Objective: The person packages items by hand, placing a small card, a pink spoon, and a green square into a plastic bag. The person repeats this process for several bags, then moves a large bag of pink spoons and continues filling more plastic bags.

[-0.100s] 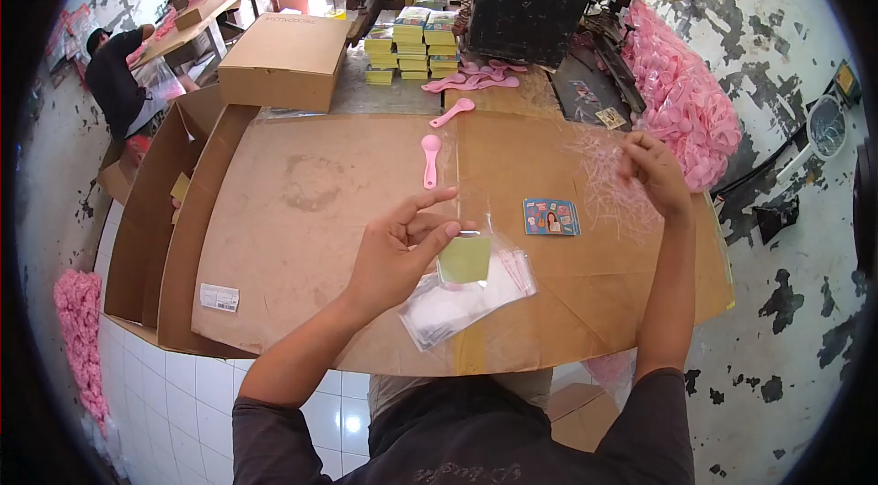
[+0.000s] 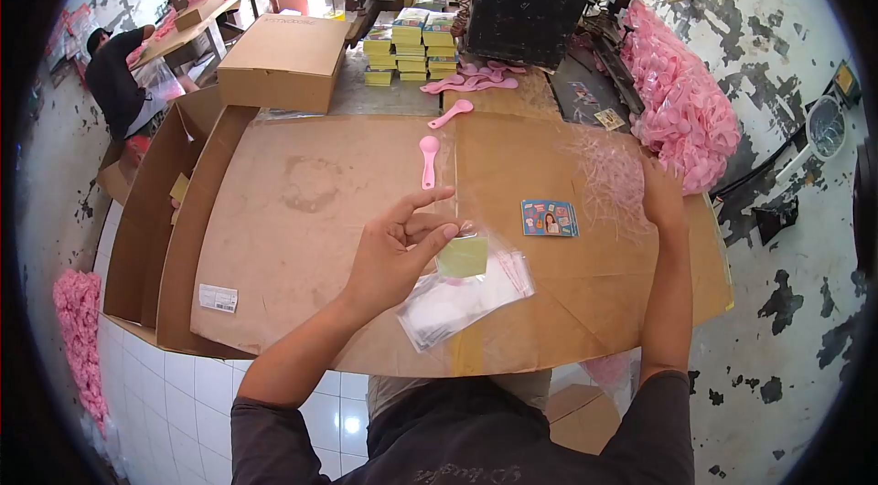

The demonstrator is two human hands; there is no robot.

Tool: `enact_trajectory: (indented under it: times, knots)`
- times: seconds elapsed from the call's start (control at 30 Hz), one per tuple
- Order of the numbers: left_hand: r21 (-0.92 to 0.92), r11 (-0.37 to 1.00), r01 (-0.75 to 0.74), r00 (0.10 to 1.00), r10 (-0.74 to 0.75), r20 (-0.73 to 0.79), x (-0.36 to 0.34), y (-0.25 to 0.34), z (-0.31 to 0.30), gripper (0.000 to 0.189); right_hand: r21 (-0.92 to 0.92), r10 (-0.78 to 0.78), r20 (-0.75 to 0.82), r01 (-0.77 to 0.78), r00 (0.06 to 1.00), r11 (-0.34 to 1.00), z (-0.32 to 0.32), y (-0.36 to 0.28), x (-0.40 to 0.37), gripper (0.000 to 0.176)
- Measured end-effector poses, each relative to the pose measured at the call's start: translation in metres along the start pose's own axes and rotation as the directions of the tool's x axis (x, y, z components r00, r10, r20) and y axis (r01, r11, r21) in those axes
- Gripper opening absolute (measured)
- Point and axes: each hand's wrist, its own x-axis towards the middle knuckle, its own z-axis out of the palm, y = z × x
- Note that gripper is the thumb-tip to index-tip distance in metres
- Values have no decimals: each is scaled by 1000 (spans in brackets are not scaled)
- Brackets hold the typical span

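Note:
My left hand [image 2: 398, 243] pinches the top of a small clear plastic bag with a yellow-green card [image 2: 463, 256] in it, held above the cardboard. Beneath it lies a stack of clear plastic bags [image 2: 448, 309]. My right hand [image 2: 663, 194] is at the right, between a heap of thin clear plastic strips [image 2: 615, 176] and a big pile of bagged pink spoons [image 2: 681, 92]; its fingertips are hard to make out. A stack of blue picture cards [image 2: 550, 218] sits between the hands. Past my left hand lies a pink spoon [image 2: 429, 161], with another pink spoon [image 2: 452, 113] behind it.
Stacked cards [image 2: 410, 51] and more pink spoons [image 2: 480, 78] stand at the back beside a black machine box [image 2: 530, 5]. A closed carton [image 2: 283, 51] and an open carton [image 2: 174, 238] border the left side. A co-worker [image 2: 119, 78] sits at the far left.
My right hand has moved away from me, over the strips toward the pink pile. My left hand stays nearly still with the bag and card.

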Motion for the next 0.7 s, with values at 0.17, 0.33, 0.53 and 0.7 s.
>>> enact_trajectory:
  times: [0.17, 0.33, 0.53, 0.7]
  knots:
    - [17, 1000, -8, 1000, 8, -2, 3, -7, 0, 37, -163, -216, -224, 182, 950, 970, -28, -63, -10, 43]
    - [43, 999, -12, 999, 14, -47, 3, -14, 3, 34, 722, -294, 196, 65, 936, 689, -23, -169, -26, 33]
    - [30, 999, -36, 999, 37, -37, 2, -15, 0, 37, 908, -429, 268, -77, 863, 412, 10, -240, -46, 34]
    - [-66, 998, -1, 1000, 1, 6, 7, -17, -4, 36, 912, -431, 267, -82, 862, 401, 5, -233, -36, 26]
